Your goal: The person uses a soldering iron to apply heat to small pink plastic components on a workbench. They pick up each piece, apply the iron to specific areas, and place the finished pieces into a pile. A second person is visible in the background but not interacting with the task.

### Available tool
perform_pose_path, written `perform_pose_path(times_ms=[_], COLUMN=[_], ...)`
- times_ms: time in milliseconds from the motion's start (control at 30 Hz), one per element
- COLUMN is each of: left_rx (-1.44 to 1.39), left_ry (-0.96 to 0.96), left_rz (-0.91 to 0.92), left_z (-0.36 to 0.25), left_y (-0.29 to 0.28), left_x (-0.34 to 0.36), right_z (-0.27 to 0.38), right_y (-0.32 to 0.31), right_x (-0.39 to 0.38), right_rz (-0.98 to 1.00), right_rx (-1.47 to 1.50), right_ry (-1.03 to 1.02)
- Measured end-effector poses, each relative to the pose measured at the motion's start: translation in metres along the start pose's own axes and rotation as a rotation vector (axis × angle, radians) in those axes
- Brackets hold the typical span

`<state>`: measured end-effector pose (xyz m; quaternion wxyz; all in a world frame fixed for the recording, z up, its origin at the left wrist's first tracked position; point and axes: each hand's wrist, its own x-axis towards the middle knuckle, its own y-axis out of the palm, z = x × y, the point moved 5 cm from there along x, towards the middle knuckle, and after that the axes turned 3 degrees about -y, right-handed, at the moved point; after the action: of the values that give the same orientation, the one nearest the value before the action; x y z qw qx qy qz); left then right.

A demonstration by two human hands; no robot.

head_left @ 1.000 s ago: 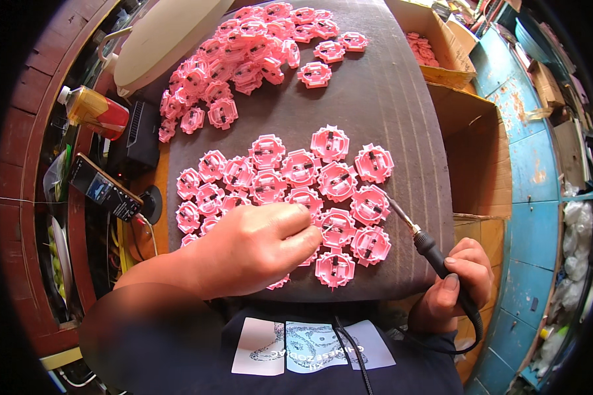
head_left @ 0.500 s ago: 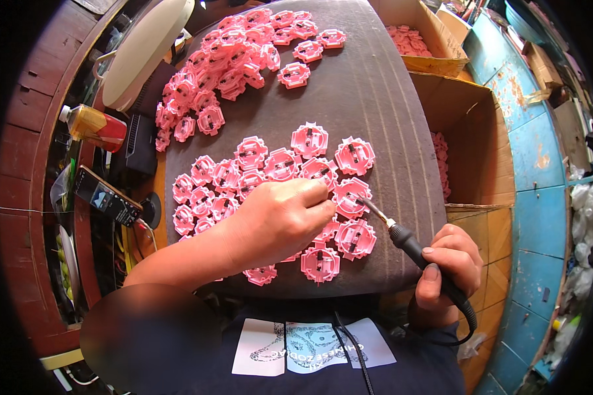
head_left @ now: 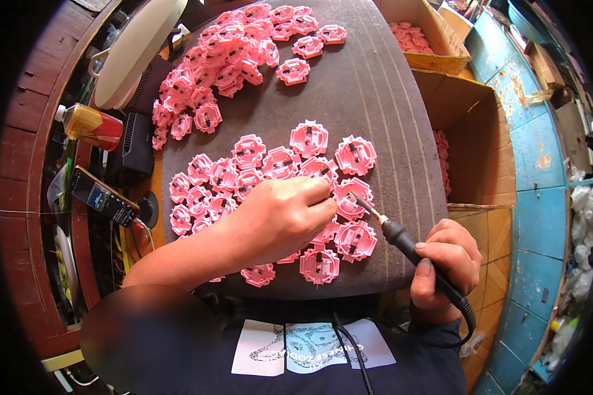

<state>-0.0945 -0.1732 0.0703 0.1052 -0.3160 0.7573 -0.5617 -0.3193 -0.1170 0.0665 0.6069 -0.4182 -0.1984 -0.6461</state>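
My right hand [head_left: 449,258] grips a soldering iron [head_left: 403,241] by its black handle. The iron's metal tip points left and lies over a round pink plastic part [head_left: 346,208], at or close to the dark piece in its middle. Beside that part, my left hand [head_left: 284,212] is closed in a pinch, fingertips at the part's left edge. Whatever it pinches is too small or hidden to name. Several like parts lie around it, such as one pink part [head_left: 356,241] just nearer and another pink part [head_left: 356,157] just farther; my left forearm covers some.
A heap of pink parts [head_left: 227,56] covers the far left of the dark work surface [head_left: 369,99]. Cardboard boxes [head_left: 474,141] with pink parts stand at the right. To the left are a bottle [head_left: 92,126], a phone [head_left: 104,196] and cables. The iron's cord loops beside my right wrist.
The iron has shifted slightly left and up, its tip farther over the pink part. My right hand moved a little with it; my left hand stays nearly where it was.
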Motion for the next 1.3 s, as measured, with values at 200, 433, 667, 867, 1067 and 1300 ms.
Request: perform_pose_path(times_ms=[200, 433, 667, 867, 1067, 1300], left_rx=[-0.002, 0.004, 0.005, 0.008, -0.029, -0.026], left_ry=[0.002, 0.002, 0.021, 0.011, 0.001, 0.043], left_rz=[0.015, 0.004, -0.019, -0.011, -0.011, 0.001], left_z=[0.0027, 0.0034, 0.0041, 0.0043, 0.0033, 0.0002], left_y=[0.0023, 0.0022, 0.0041, 0.0041, -0.0009, -0.0008], left_x=[-0.0001, 0.0018, 0.0027, 0.0023, -0.0022, -0.0046], right_z=[-0.0013, -0.0027, -0.0027, -0.0028, -0.0033, 0.0030], right_y=[0.0006, 0.0013, 0.0006, 0.0003, -0.0021, -0.0062], right_x=[-0.0007, -0.0004, -0.0014, -0.0022, -0.0040, -0.0038], right_rz=[0.010, 0.010, 0.002, 0.003, -0.015, -0.004], right_rx=[0.005, 0.004, 0.008, 0.005, -0.001, 0.007], right_ry=[0.000, -0.006, -0.004, 0.000, 0.019, 0.021])
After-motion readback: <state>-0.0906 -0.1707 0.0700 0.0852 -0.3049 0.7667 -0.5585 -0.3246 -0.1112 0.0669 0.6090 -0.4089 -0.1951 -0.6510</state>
